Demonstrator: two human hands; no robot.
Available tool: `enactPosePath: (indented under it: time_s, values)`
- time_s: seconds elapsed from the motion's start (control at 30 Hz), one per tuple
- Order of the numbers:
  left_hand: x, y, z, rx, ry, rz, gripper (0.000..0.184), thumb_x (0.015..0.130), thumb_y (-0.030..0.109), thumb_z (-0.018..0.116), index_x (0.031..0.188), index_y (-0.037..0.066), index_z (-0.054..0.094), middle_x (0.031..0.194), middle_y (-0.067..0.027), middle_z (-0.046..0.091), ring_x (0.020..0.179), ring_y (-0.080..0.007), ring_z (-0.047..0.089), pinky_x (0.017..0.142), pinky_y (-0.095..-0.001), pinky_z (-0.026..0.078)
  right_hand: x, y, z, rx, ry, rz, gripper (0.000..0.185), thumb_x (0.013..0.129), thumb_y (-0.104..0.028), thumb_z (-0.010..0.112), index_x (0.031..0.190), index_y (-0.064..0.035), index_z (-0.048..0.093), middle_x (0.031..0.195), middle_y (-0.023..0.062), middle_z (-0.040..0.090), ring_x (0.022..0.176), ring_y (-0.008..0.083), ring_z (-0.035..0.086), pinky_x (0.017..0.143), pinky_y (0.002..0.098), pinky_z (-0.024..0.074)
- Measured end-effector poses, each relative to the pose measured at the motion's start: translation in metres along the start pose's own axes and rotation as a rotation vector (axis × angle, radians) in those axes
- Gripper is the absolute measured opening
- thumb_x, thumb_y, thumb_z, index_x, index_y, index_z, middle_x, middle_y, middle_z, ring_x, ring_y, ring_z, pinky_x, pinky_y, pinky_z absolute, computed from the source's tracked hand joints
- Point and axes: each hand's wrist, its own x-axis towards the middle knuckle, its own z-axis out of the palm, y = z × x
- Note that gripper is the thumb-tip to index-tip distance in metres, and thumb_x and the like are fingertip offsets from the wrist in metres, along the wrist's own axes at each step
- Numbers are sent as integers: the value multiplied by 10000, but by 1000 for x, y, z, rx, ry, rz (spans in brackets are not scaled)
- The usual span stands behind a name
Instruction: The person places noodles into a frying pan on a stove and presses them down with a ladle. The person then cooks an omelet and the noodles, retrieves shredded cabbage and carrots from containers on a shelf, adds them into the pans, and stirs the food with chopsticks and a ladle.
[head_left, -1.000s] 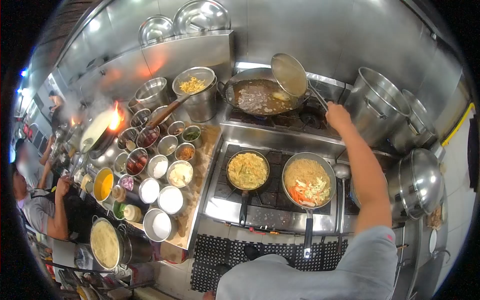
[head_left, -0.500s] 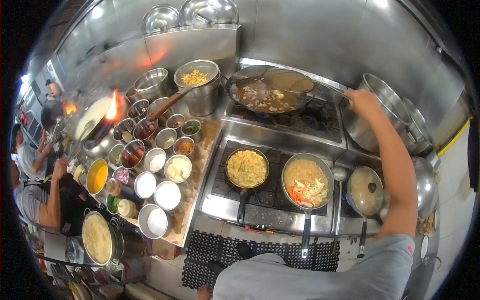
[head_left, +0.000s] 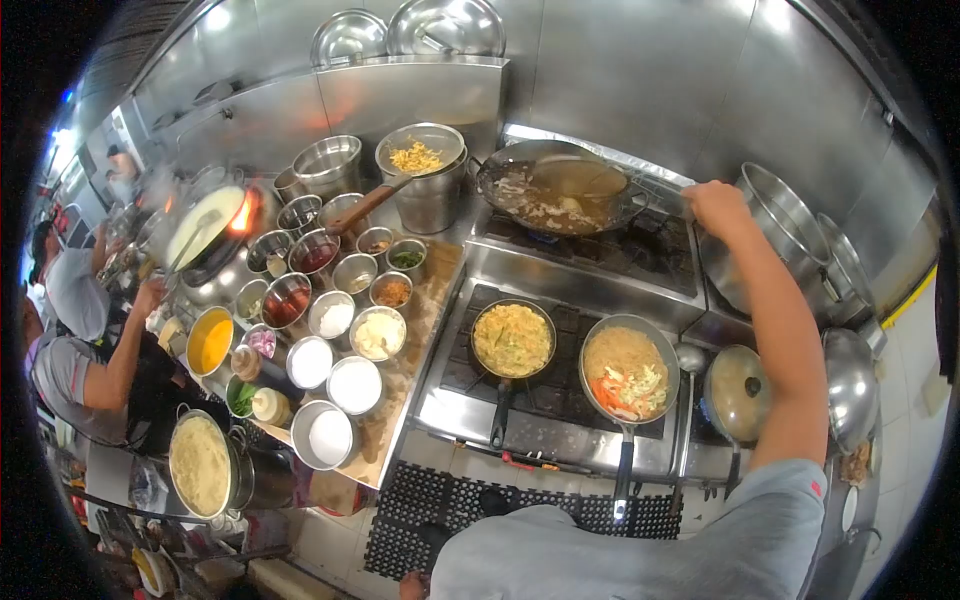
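Observation:
My right hand (head_left: 716, 207) is closed on the handle of a round strainer (head_left: 582, 180), whose mesh sits in the oil of a large dark wok (head_left: 520, 205) on the back burner. Pale bits float around it. Low in the view, my left hand (head_left: 412, 586) shows only in part beside my grey shirt; its fingers cannot be made out. On the front stove stand a small black pan (head_left: 513, 341) of yellow food and a larger pan (head_left: 628, 367) with noodles, carrot and cabbage. A ladle (head_left: 690, 358) lies beside them.
Metal containers (head_left: 353, 385) of ingredients crowd the left counter (head_left: 440, 290). Fried strips lie in a strainer (head_left: 420, 150) over a pot. A co-worker (head_left: 95, 385) stirs a flaming wok (head_left: 205, 230) at the left. Tall pots (head_left: 780, 215) and a lidded pan (head_left: 738, 392) stand right.
The strainer has gone from raised and tilted above the wok down into the oil. My right hand has moved right with its handle. The lidded pan has come into fuller view.

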Motion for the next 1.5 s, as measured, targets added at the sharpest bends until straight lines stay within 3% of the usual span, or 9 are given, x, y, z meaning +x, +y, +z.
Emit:
enactPosePath:
  time_s: [0.23, 0.4, 0.6, 0.73, 0.83, 1.07, 1.17, 1.3, 1.5]
  values:
    - [-3, -3, -11, -77, 26, 3, 258, 871, 226, 466, 979, 9, 552, 890, -122, 611, 748, -242, 593, 672, -365, 471, -13, -17, -12, 272, 208, 82, 260, 818, -157, 559, 1073, -151, 613, 968, 175, 625, 832, 352, 615, 750, 440, 488]
    - [-10, 0, -20, -108, 51, 16, 260, 873, 226, 465, 986, 7, 548, 897, -118, 611, 750, -236, 593, 673, -360, 470, 23, -121, 0, 1174, -190, 254, 245, 840, -201, 577, 1005, -21, 576, 674, 49, 591, 521, 97, 554, 425, 235, 455]
    - [-12, 23, -11, 92, 32, 58, 263, 875, 226, 463, 995, 6, 543, 905, -113, 611, 753, -230, 592, 674, -354, 470, 79, -305, 8, 2236, -350, 82, 229, 814, -206, 600, 987, -58, 617, 887, 109, 635, 798, 227, 615, 666, 361, 509]
    - [-18, 22, -10, 267, 13, 52, 265, 876, 226, 461, 1001, 5, 540, 911, -110, 611, 754, -225, 592, 674, -349, 470, 163, -417, 23, 2768, -481, 291, 355, 881, -308, 513, 1139, -72, 452, 795, 133, 597, 636, 243, 604, 504, 361, 492]
    - [-24, 13, -17, 306, 11, 51, 267, 878, 226, 460, 1005, 5, 538, 915, -108, 611, 755, -222, 591, 675, -346, 470, 123, -387, -10, 2624, -689, 388, 620, 842, -616, 372, 1129, -77, 481, 723, 151, 601, 513, 239, 581, 455, 355, 484]
    - [-30, -25, -25, 349, -45, 118, 270, 880, 225, 458, 1015, 3, 532, 924, -103, 610, 758, -215, 591, 676, -338, 469, -107, -227, 40, 2085, -447, -483, 313, 911, -362, 499, 850, -66, 578, 745, 36, 592, 656, 120, 564, 560, 240, 457]
    - [-25, -46, -26, 389, -109, 195, 272, 881, 225, 457, 1019, 2, 530, 929, -101, 610, 759, -211, 590, 676, -335, 469, -244, -133, 77, 2122, -497, 108, 333, 915, -261, 503, 1151, -30, 544, 984, 111, 636, 818, 166, 613, 662, 255, 481]
    - [-18, -80, -21, 575, -232, 393, 274, 883, 225, 456, 1025, 1, 527, 934, -98, 610, 761, -207, 590, 677, -331, 469, -414, -64, 145, 1964, -276, 954, 274, 868, -274, 548, 1043, -65, 575, 836, 38, 619, 724, 114, 575, 636, 250, 460]
    - [-28, -101, 5, 219, -264, 37, 210, 882, 252, 482, 992, 78, 521, 811, -60, 578, 726, -188, 591, 629, -332, 456, -539, -75, 254, 1074, -562, 696, 333, 842, -289, 541, 994, 7, 557, 824, 137, 608, 833, 272, 602, 726, 345, 477]
